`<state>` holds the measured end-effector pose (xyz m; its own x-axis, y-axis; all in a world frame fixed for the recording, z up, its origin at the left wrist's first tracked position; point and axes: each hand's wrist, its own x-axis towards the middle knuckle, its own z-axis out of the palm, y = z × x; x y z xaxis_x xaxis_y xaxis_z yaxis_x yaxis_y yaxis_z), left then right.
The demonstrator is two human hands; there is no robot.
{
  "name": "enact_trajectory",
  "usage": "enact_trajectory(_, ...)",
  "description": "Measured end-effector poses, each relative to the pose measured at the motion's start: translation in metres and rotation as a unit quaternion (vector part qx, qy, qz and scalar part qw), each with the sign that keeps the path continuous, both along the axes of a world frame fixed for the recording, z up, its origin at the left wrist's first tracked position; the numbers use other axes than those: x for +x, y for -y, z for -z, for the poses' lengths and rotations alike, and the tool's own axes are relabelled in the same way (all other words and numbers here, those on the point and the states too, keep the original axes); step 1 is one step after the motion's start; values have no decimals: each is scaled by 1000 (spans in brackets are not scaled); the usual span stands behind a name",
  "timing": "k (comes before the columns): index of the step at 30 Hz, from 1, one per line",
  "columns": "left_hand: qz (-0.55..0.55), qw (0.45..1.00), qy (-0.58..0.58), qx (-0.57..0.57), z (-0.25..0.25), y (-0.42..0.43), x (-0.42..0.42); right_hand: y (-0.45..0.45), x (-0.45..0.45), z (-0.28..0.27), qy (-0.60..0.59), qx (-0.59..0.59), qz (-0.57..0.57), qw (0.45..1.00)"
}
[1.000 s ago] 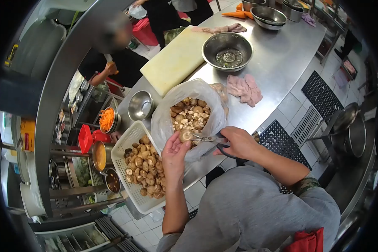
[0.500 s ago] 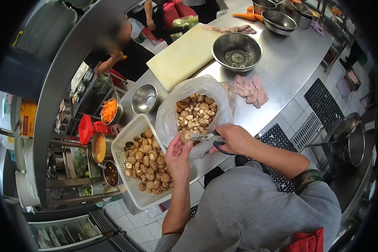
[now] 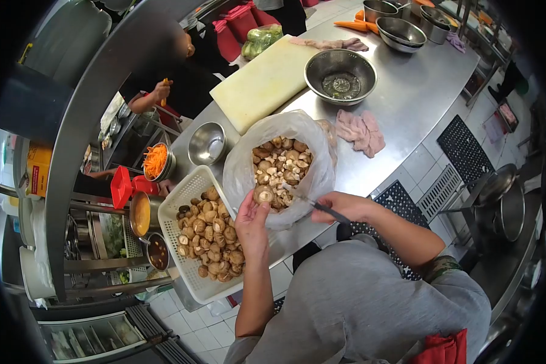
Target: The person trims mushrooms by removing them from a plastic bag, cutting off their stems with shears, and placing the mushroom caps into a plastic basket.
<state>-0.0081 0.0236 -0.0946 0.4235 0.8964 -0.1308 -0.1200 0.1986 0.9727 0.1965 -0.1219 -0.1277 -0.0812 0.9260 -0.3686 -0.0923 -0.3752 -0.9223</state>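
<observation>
A shiitake mushroom (image 3: 263,195) is pinched in the fingertips of my left hand (image 3: 252,218), its pale underside facing up. My right hand (image 3: 344,207) grips black-handled scissors (image 3: 329,210), whose blades point toward the bag, a little apart from the mushroom. Below the fingertips, a clear plastic bag (image 3: 239,164) stands open with whole mushrooms and pale cut stems (image 3: 278,174) in it. Left of my left hand, a white perforated basket (image 3: 175,221) holds many brown mushrooms (image 3: 209,233).
A cutting board (image 3: 258,85), a steel colander (image 3: 341,76), a pink cloth (image 3: 361,131) and a small steel bowl (image 3: 207,144) rest on the steel table (image 3: 418,85). Shredded carrot (image 3: 155,160) fills a bowl at left. Across the table, another person's hand (image 3: 162,91) holds something orange.
The scissors have moved away from the mushroom, slightly right and down, with their blades turned. My left hand still holds a mushroom over the bag. The other person's hand has shifted.
</observation>
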Motion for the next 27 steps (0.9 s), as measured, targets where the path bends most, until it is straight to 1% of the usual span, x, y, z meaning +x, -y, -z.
enact_trajectory(1, 11, 1000, -7, -4, -2, 2, -1, 4, -4, -6, 92, 56, 0, 994)
enact_trajectory(4, 41, 999, -21, -10, -8, 8, 1, -1, -3, -12, 158, 40, -59, 985)
enact_trajectory(7, 50, 998, -20, -13, -11, 13, 4, -5, -3, -15, 168, 42, -63, 983)
enact_trajectory(10, 45, 999, -19, -21, -16, 16, 4, -7, -8, -15, 142, 40, -39, 988)
enact_trajectory(16, 42, 999, -11, -1, -23, 15, 0, -10, -19, -19, 117, 33, 17, 992)
enact_trajectory(19, 32, 999, 1, -17, -29, 14, -2, -10, -23, -20, 159, 36, 40, 986)
enact_trajectory(22, 24, 999, 19, -45, -31, 11, -6, -9, -22, -27, 174, 46, 45, 983)
enact_trajectory(24, 13, 999, 26, -46, -31, 11, -14, -6, -19, -22, 193, 58, 18, 979)
enact_trajectory(27, -90, 995, -31, 30, -53, -2, -45, 8, -7, -5, 204, 72, -3, 976)
